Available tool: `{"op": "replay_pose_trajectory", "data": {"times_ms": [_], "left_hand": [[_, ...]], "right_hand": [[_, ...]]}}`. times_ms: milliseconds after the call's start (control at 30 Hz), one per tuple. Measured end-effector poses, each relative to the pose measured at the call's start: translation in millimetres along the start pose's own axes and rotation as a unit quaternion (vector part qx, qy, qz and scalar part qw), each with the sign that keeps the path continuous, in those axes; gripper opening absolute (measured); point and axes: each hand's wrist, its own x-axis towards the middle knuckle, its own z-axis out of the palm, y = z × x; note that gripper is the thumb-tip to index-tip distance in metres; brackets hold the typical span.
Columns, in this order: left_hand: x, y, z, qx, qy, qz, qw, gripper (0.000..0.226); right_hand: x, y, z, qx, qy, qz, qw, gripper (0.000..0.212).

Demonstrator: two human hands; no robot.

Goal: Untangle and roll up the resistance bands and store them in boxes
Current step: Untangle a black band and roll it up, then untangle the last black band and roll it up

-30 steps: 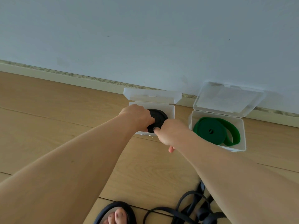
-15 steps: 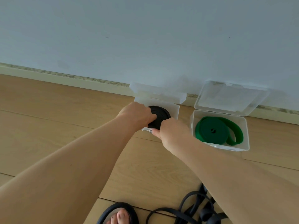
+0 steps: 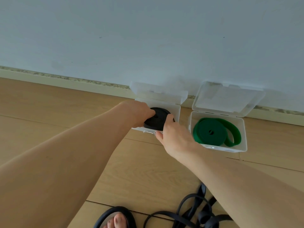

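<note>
Both hands put a rolled black band into a clear box on the floor.

The left hand (image 3: 138, 112) and right hand (image 3: 174, 135) grip the black band (image 3: 156, 119) in the left box (image 3: 176, 111); the green band (image 3: 212, 131) lies in the right box (image 3: 243, 134).

Nothing readable here, honestly. No brand, label or number anywhere. The only mark-like thing is a small pale S-shaped squiggle at the centre of the rolled-up green rubber resistance band (image 3: 210, 132), and that looks like the coil's inner end, not print.
</note>
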Motion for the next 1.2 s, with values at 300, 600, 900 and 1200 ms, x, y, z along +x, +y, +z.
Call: {"op": "replay_pose_trajectory", "data": {"times_ms": [300,600,900,1200], "left_hand": [[-10,22,3,0.02,0.047,-0.074,0.996,0.023],[-34,87,5,-0.03,0.214,-0.003,0.976,0.013],[-77,140,20,-0.098,0.043,0.033,0.994,0.036],[-182,109,-16,-0.348,-0.022,0.07,0.935,0.066]], "right_hand": [[-22,18,-14,-0.161,0.097,-0.177,0.966,0.059],[-99,73,36,0.011,0.09,-0.193,0.977,0.027],[-158,84,48,-0.017,-0.176,-0.11,0.978,0.011],[-169,51,-113,0.184,-0.18,-0.04,0.965,0.007]]}}
